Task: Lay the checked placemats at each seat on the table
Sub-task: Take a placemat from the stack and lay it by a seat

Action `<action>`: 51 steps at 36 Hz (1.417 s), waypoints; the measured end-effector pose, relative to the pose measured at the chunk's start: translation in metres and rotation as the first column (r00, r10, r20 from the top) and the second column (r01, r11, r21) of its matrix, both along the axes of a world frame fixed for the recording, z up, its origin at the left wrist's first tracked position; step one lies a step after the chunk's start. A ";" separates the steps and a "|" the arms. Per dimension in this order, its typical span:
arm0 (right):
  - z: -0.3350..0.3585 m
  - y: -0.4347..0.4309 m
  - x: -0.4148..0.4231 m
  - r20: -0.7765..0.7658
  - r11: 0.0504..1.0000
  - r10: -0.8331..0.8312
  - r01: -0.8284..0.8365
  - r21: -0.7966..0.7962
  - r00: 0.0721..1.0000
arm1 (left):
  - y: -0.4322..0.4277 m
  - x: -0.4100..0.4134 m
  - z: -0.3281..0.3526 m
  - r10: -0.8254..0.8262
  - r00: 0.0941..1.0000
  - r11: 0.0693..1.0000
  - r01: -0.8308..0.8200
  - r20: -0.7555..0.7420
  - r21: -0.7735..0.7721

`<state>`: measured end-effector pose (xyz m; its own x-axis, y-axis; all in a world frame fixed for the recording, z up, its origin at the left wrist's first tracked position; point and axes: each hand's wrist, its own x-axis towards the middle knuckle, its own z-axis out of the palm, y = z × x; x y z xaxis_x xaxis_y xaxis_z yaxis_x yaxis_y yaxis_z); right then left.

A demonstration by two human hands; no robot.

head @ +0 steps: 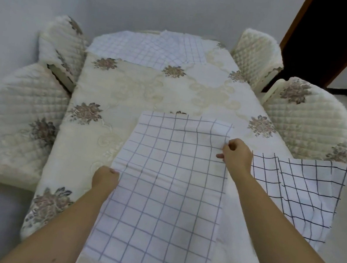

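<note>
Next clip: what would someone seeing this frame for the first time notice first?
A big white placemat with blue checks fills the near end of the floral tablecloth, the left hand gripping its left edge and the right hand pinching its right edge. A darker-checked placemat lies to its right, and cream quilted chairs stand on both sides.

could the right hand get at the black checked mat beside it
Probably yes: the black checked mat lies uncovered just beside the right hand, though it now pinches the near placemat.
</note>
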<state>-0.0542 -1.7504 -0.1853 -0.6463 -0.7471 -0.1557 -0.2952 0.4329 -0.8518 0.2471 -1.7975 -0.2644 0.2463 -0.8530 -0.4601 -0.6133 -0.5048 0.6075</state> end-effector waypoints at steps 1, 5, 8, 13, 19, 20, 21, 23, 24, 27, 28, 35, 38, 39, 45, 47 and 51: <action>0.001 -0.003 0.003 0.004 1.000 0.004 -0.004 -0.010 1.000 | 0.000 0.002 -0.001 0.022 0.999 1.000 -0.021 -0.023 0.008; 0.003 -0.019 0.020 0.025 0.999 0.041 -0.040 -0.032 0.999 | -0.001 0.013 0.001 0.194 0.965 0.979 -0.178 -0.177 0.099; 0.001 -0.033 0.025 0.026 0.996 0.082 -0.081 -0.048 0.996 | -0.004 0.013 0.003 0.342 0.889 0.937 -0.300 -0.304 0.178; 0.002 -0.059 0.026 0.007 0.988 0.136 -0.135 -0.073 0.991 | -0.008 0.008 0.013 0.490 0.712 0.870 -0.431 -0.503 0.237; 0.006 -0.092 0.023 0.223 0.974 0.180 -0.141 -0.179 0.958 | -0.021 0.005 0.015 0.461 0.789 0.887 -0.412 -0.406 0.208; 0.005 -0.095 0.022 0.264 0.972 0.186 -0.139 -0.188 0.946 | -0.023 0.005 0.014 0.412 0.862 0.911 -0.381 -0.296 0.157; 0.004 -0.097 0.021 0.306 0.971 0.192 -0.134 -0.200 0.933 | -0.025 0.006 0.013 0.357 0.916 0.933 -0.343 -0.180 0.107; 0.002 -0.100 0.019 0.395 0.965 0.209 -0.122 -0.234 0.895 | -0.029 0.006 0.015 0.292 0.954 0.956 -0.290 -0.069 0.031; 0.002 -0.099 0.018 0.440 0.959 0.224 -0.116 -0.259 0.870 | -0.031 0.004 0.018 0.280 0.954 0.959 -0.282 -0.103 -0.001; -0.001 -0.093 0.015 0.550 0.939 0.271 -0.091 -0.331 0.790 | -0.042 -0.002 0.030 0.331 0.845 0.930 -0.368 -0.420 -0.007; -0.003 -0.091 0.014 0.572 0.936 0.277 -0.081 -0.344 0.772 | -0.045 -0.003 0.035 0.359 0.768 0.917 -0.397 -0.531 0.046; -0.026 -0.066 -0.001 0.637 0.975 0.163 -0.024 -0.221 0.753 | -0.051 -0.005 0.050 0.370 0.397 0.924 -0.254 -0.840 0.286; -0.033 -0.051 -0.008 0.597 0.979 0.185 -0.097 -0.177 0.781 | -0.049 -0.002 0.045 0.410 0.315 0.908 -0.227 -0.856 0.351; -0.034 -0.046 -0.011 0.575 0.977 0.206 -0.135 -0.165 0.792 | -0.047 -0.001 0.044 0.422 0.309 0.904 -0.223 -0.852 0.366; -0.036 -0.015 -0.016 0.443 0.972 0.221 -0.235 -0.024 0.869 | -0.033 0.001 0.030 0.478 0.480 0.878 -0.298 -0.736 0.376; -0.039 -0.006 -0.016 0.404 0.969 0.217 -0.246 0.021 0.889 | -0.026 0.005 0.025 0.493 0.534 0.870 -0.321 -0.687 0.375; -0.048 0.011 -0.017 0.342 0.959 0.208 -0.259 0.112 0.916 | -0.013 0.015 0.015 0.503 0.578 0.864 -0.332 -0.643 0.378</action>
